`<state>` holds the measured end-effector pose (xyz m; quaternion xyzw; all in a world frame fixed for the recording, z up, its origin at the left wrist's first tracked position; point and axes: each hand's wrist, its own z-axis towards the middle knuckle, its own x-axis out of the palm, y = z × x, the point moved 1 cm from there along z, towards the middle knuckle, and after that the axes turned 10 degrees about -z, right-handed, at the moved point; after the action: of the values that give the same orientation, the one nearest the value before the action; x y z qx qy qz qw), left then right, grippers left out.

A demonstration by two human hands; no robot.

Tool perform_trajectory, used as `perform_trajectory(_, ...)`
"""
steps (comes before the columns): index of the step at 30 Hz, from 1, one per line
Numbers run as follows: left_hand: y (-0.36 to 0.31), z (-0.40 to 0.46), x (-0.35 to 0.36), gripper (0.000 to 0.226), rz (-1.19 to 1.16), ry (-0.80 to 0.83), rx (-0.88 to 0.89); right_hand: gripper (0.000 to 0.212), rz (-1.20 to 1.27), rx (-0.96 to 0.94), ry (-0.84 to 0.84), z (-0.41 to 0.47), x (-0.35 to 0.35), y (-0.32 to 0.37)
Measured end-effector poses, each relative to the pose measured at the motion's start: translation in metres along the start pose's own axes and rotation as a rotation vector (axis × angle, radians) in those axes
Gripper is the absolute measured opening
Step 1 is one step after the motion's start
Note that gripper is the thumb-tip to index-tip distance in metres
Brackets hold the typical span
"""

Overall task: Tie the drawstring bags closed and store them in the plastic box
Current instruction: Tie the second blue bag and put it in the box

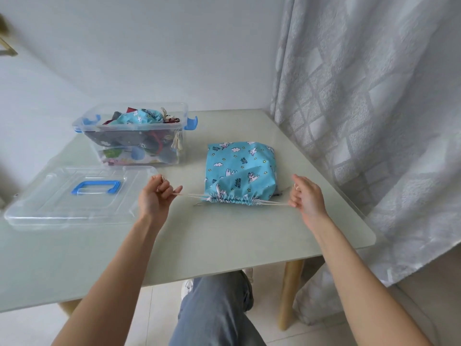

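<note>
Head view. A blue unicorn-print drawstring bag (pixel 239 171) lies flat on the pale surface (pixel 224 236), its mouth gathered into tight pleats on the side nearest the person. White cords (pixel 192 195) run out of both ends of the gathered mouth. The left hand (pixel 156 196) has its grip clamped on the left cord ends, fingers curled round them; the right hand (pixel 308 196) has its grip clamped likewise on the right cord ends. Both hands lie just beside the bag, one on each side. Behind and to the left stands the clear plastic box (pixel 134 136) with blue latches, uncovered and holding several fabric bags. Its clear lid (pixel 72 196), with a blue handle, rests on the surface in front of the box.
</note>
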<state>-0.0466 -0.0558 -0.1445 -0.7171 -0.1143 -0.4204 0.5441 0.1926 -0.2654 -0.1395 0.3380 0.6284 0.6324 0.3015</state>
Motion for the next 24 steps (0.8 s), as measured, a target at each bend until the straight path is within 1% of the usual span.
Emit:
perform_trajectory(1,0.002,-0.002,0.002,0.032,0.094,0.019,0.004,0.041,-0.22,-0.09,0.011,0.001,0.001,-0.001)
perform_trajectory(2,0.005,-0.003,0.005,0.031,0.245,0.044,0.02,0.042,-0.464,-0.19,0.039,0.001,0.005,-0.002)
perform_trajectory(4,0.01,-0.006,0.014,0.026,0.656,0.148,0.09,0.039,-0.853,-0.346,0.087,-0.003,0.015,-0.002)
perform_trajectory(6,0.013,-0.01,0.019,0.018,1.077,0.308,0.198,0.027,-1.034,-0.462,0.144,-0.009,0.02,0.0)
perform_trajectory(7,0.014,-0.011,0.019,0.015,1.233,0.384,0.246,0.024,-1.078,-0.503,0.191,-0.012,0.021,0.0)
perform_trajectory(8,0.014,-0.013,0.018,0.014,1.331,0.456,0.284,0.023,-1.119,-0.533,0.245,-0.014,0.02,-0.001)
perform_trajectory(9,0.015,-0.015,0.014,0.014,1.385,0.516,0.321,0.024,-1.163,-0.557,0.295,-0.015,0.02,-0.004)
perform_trajectory(11,0.015,-0.018,0.008,0.018,1.466,0.587,0.411,0.022,-1.245,-0.605,0.32,-0.017,0.017,-0.007)
perform_trajectory(13,0.016,-0.018,0.002,0.017,1.522,0.599,0.501,0.017,-1.267,-0.658,0.289,-0.019,0.015,-0.009)
perform_trajectory(17,0.02,-0.019,0.001,0.008,1.575,0.636,0.66,0.011,-1.212,-0.759,0.257,-0.02,0.015,-0.006)
perform_trajectory(19,0.016,-0.018,-0.001,0.006,1.573,0.599,0.694,0.008,-1.189,-0.768,0.236,-0.017,0.011,-0.006)
perform_trajectory(22,0.005,-0.011,-0.012,0.002,1.559,0.426,0.728,0.006,-1.137,-0.747,0.136,-0.008,-0.006,-0.009)
perform_trajectory(24,0.0,-0.007,-0.019,0.001,1.556,0.346,0.732,0.008,-1.11,-0.734,0.097,-0.004,-0.017,-0.011)
